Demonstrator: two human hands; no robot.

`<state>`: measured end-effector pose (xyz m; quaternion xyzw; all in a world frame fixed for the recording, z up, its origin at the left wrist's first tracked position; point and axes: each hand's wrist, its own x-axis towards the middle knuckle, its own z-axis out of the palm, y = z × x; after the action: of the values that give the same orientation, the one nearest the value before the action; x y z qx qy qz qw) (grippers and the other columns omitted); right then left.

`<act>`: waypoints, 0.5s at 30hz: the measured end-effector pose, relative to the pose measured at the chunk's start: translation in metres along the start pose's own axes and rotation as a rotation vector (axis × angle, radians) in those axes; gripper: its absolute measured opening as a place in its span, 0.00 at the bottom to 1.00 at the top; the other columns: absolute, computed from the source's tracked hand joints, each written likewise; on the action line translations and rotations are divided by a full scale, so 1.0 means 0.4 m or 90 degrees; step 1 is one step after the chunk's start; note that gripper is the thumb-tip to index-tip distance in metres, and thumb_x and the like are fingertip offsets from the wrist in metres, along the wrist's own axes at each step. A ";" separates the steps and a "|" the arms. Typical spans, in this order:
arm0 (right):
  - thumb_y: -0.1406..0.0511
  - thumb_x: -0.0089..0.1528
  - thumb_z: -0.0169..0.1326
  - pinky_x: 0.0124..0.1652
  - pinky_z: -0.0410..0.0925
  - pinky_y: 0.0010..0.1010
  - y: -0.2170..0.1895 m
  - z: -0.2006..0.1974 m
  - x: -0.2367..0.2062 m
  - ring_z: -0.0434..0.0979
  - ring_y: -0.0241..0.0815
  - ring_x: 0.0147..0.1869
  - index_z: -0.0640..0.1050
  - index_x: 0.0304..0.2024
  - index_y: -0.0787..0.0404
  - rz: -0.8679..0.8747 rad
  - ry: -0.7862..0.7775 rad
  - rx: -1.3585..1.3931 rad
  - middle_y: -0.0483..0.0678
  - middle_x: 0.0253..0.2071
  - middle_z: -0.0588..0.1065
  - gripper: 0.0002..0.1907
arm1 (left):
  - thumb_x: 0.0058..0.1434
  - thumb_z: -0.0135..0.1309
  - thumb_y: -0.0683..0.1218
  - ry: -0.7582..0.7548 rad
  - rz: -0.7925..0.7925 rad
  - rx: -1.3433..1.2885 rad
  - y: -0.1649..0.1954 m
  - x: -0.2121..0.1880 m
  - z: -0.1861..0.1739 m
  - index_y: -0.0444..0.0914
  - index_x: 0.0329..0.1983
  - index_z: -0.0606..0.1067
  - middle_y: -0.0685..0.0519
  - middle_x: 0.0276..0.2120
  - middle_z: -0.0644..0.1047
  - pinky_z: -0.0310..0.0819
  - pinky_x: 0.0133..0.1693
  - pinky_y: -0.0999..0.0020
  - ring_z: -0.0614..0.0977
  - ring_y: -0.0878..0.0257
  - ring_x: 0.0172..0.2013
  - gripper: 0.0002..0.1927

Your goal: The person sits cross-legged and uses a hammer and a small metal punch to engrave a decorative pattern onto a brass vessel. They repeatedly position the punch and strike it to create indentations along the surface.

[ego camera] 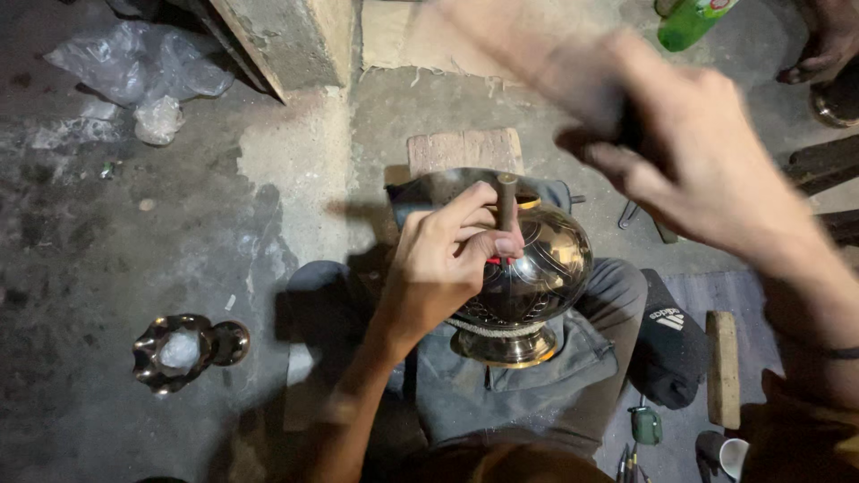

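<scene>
A seated person's left hand (443, 259) pinches a short dark punch (506, 204) upright against the top of a polished, engraved metal vase (532, 273), which rests in the lap on grey cloth (501, 385). The right hand (707, 152) is raised and blurred above it, its grip closed around a dark handle, the tool itself hard to make out. A small crumpled metal cup (179, 351) sits on the concrete floor (134, 224) to the left, a green bottle (689, 20) at the top.

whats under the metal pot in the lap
The metal pot rests by its brass foot on grey trouser cloth across the person's lap. What lies directly beneath the foot is covered.
</scene>
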<state>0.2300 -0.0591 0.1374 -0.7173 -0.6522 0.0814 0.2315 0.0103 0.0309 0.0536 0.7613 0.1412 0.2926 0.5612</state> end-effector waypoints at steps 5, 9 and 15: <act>0.63 0.65 0.57 0.25 0.71 0.33 0.023 -0.004 0.015 0.77 0.40 0.24 0.68 0.67 0.51 -0.079 -0.065 -0.261 0.48 0.37 0.78 0.28 | 0.67 0.48 0.34 0.074 -0.029 0.021 0.016 -0.020 0.017 0.31 0.39 0.71 0.49 0.31 0.84 0.85 0.40 0.75 0.89 0.66 0.35 0.02; 0.64 0.66 0.56 0.21 0.73 0.33 0.030 -0.006 0.028 0.76 0.42 0.25 0.66 0.72 0.37 -0.106 -0.195 -0.512 0.46 0.41 0.79 0.32 | 0.65 0.50 0.34 0.128 -0.071 -0.002 0.017 -0.031 0.031 0.30 0.39 0.73 0.48 0.32 0.84 0.84 0.40 0.74 0.89 0.65 0.35 0.02; 0.61 0.64 0.61 0.34 0.69 0.39 0.026 -0.004 0.025 0.79 0.47 0.32 0.66 0.69 0.52 -0.111 0.022 -0.104 0.52 0.31 0.75 0.32 | 0.66 0.49 0.35 0.167 -0.095 -0.021 0.015 -0.044 0.048 0.30 0.38 0.72 0.49 0.32 0.84 0.83 0.40 0.75 0.88 0.67 0.35 0.01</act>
<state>0.2414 -0.0502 0.1360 -0.6758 -0.7122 -0.0048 0.1897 0.0072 0.0046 0.0505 0.6946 0.2646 0.3490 0.5707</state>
